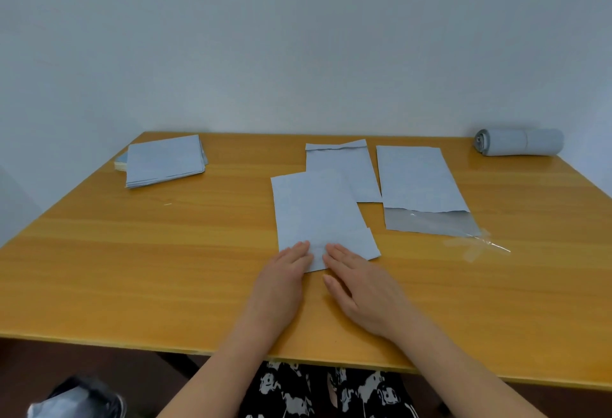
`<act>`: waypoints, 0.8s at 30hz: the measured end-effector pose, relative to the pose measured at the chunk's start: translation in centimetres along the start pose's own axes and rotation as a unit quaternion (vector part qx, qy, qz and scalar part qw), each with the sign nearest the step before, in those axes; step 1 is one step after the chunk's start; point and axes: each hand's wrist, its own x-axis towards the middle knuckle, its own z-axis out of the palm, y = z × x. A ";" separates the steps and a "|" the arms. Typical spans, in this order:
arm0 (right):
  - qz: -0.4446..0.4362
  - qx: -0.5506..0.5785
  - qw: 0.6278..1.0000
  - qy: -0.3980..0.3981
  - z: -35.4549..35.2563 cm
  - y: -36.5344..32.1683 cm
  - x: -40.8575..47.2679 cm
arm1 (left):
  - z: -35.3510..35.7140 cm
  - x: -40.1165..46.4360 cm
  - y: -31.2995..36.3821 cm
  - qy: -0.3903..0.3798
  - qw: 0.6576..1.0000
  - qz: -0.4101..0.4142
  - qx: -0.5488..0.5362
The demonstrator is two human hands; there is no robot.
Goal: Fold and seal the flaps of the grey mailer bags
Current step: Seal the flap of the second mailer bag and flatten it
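A grey mailer bag (318, 212) lies flat in front of me, its near end folded over. My left hand (281, 282) and my right hand (361, 292) both press flat on that near fold, fingers straight, side by side. Behind it, partly covered, lies a second grey mailer bag (344, 162) with its flap at the far end. To the right a third mailer bag (417, 179) lies with its silvery flap (430, 222) open toward me.
A stack of grey mailers (162, 159) sits at the far left of the wooden table (132, 268). A roll of grey mailers (520, 142) lies at the far right corner. Clear peeled strips (477, 245) lie by the open flap. A crumpled bag (76, 397) is on the floor.
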 end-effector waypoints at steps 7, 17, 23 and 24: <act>-0.012 -0.028 0.999 -0.031 0.3 0.4 0.5 | 0.2 0.5 -0.6 -0.064 0.996 -0.039 -0.047; 0.051 -0.038 0.998 0.010 -0.1 0.4 0.2 | -0.5 1.3 0.6 -0.054 0.995 -0.081 -0.008; 0.013 -0.027 1.000 0.004 -0.2 0.6 -0.3 | 0.2 1.7 2.3 -0.053 0.998 -0.013 -0.038; 0.013 -0.020 1.000 -0.001 -0.2 0.6 -0.2 | 0.3 1.6 2.0 -0.054 0.997 -0.017 -0.054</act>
